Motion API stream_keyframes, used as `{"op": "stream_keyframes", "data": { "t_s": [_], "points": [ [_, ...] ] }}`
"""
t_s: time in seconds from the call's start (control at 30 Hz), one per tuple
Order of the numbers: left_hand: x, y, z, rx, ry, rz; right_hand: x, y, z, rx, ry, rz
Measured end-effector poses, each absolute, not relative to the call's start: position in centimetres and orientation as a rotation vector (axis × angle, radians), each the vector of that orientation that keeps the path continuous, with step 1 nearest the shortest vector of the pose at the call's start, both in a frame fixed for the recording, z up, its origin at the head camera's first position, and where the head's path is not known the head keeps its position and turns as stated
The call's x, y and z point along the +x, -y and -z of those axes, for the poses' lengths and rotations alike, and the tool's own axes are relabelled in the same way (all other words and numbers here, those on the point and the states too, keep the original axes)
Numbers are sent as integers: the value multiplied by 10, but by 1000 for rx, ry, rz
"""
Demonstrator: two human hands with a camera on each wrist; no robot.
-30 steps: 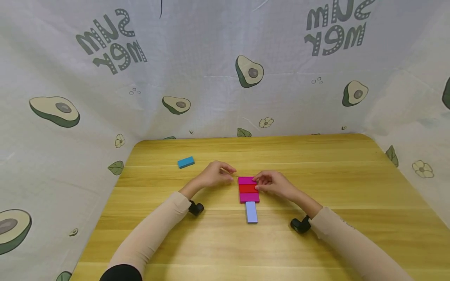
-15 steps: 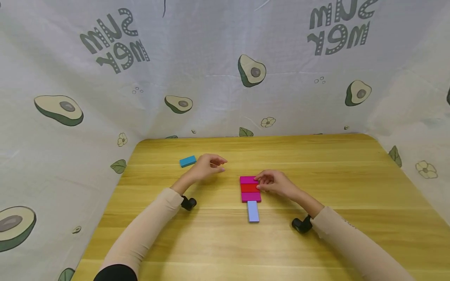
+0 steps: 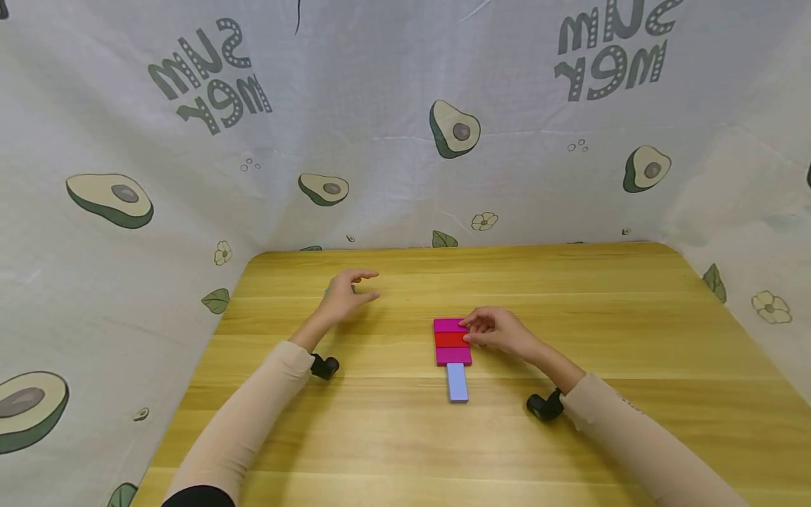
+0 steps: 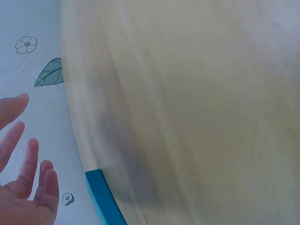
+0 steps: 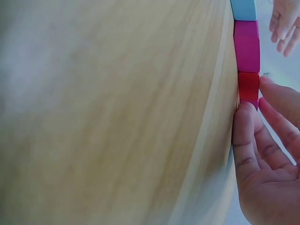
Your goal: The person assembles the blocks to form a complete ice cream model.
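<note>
Three rectangular blocks lie edge to edge: a magenta block (image 3: 448, 324), a red block (image 3: 450, 339) and another magenta block (image 3: 453, 356). A light blue block (image 3: 457, 382) extends lengthwise from their near side. My right hand (image 3: 500, 332) is at the right ends of the row, thumb touching the red block and index fingertip at the far magenta one, fingers loosely bent. My left hand (image 3: 342, 297) hovers at the left with thumb and fingers spread, holding nothing. It mostly covers a blue block (image 4: 107, 199) in the head view; the left wrist view shows that block beyond the fingers.
A wooden table (image 3: 570, 303) carries the blocks. A white curtain (image 3: 380, 120) printed with avocados hangs behind it and along both sides. Black wrist cameras, one on the left wrist (image 3: 325, 367) and one on the right wrist (image 3: 545, 405), jut out below the hands.
My left hand has moved left and away from the row until it overlaps the blue block, its fingers opening wider. My right hand stays at the row.
</note>
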State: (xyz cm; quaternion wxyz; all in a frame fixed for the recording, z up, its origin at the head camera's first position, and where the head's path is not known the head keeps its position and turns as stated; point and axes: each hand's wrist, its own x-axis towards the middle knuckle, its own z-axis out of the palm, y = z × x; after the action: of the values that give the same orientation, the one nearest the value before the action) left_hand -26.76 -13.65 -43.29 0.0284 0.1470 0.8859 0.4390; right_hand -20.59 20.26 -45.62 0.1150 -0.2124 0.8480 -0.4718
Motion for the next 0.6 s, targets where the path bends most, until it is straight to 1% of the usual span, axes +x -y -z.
{"op": "stream_keyframes", "data": {
  "t_s": [0.33, 0.6],
  "points": [
    [-268, 168, 433, 245, -2762, -1393, -206, -201, 457, -630, -2458, 1417],
    [-266, 187, 435, 173, -2781, -1373, -208, -203, 457, -554, -2454, 1391]
  ]
}}
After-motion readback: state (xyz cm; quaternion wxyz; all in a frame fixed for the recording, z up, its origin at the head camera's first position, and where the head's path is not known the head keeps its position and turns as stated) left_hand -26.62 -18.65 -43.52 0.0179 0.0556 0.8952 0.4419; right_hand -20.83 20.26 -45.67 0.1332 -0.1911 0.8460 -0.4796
